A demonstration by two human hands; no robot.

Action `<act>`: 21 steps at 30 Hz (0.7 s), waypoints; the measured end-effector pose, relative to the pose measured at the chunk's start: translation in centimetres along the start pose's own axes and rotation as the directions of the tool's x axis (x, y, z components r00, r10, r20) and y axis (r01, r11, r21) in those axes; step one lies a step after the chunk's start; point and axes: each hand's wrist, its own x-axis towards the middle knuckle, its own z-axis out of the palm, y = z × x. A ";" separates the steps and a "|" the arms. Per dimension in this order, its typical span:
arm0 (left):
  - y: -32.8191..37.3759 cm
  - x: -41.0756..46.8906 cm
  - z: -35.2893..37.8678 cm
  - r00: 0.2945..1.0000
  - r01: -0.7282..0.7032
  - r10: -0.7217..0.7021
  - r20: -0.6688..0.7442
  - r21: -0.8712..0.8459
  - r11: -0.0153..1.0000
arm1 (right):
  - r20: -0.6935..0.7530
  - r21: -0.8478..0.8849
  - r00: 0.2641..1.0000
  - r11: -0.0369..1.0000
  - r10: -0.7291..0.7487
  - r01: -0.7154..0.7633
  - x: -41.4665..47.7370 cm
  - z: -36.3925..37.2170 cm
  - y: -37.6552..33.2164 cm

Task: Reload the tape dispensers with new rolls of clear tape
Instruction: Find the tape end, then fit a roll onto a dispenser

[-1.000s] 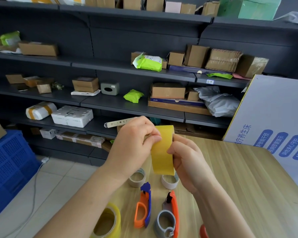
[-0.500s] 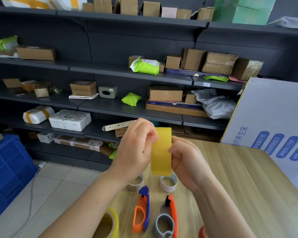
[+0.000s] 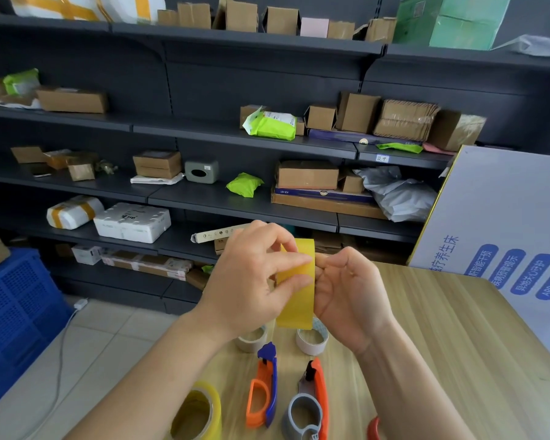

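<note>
Both hands hold a yellowish clear tape roll [image 3: 296, 300] edge-on above the wooden table [image 3: 458, 360]. My left hand [image 3: 251, 281] lies across its outer face, thumb and fingertips pinching at the tape surface. My right hand [image 3: 346, 296] grips the roll from the right side. Below on the table lie an orange and blue tape dispenser [image 3: 262, 389] and an orange and grey tape dispenser [image 3: 310, 404]. A second yellowish tape roll [image 3: 197, 414] stands at the lower left. Two empty cardboard cores [image 3: 253, 338] [image 3: 311, 339] sit under the hands.
Dark shelving [image 3: 235, 204] with cardboard boxes and parcels fills the background. A white printed board [image 3: 505, 249] leans at the table's right side. A blue plastic crate [image 3: 16, 312] stands on the floor at left, near a white cable. A red object [image 3: 373, 428] peeks in at the bottom edge.
My left hand's fingers have slid further right across the roll's face, covering more of it. The roll stays at about the same height; the camera view shifted slightly.
</note>
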 end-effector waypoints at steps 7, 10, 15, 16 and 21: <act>0.1 -0.3 0.1 0.987 -0.155 0.155 -0.043 0.010 0.988 | -0.017 0.005 1.000 1.000 0.000 0.000 0.1 0.4 0.2; 0.3 -0.2 -0.2 0.994 -0.109 0.108 -0.031 -0.041 0.993 | -0.026 -0.019 1.000 1.000 -0.009 0.009 0.2 0.5 0.3; 0.2 0.4 -0.9 0.998 0.054 -0.052 0.041 -0.074 0.996 | -0.073 -0.100 0.997 0.995 -0.003 -0.005 0.3 0.7 0.6; 0.2 0.6 -0.9 0.996 0.082 -0.078 0.050 -0.082 0.993 | -0.085 -0.121 0.996 0.993 -0.002 -0.008 0.2 0.8 0.7; 0.1 1.0 -1.2 0.991 0.072 -0.070 0.116 -0.012 0.997 | -0.093 -0.176 0.996 0.984 0.003 -0.019 0.2 0.5 1.2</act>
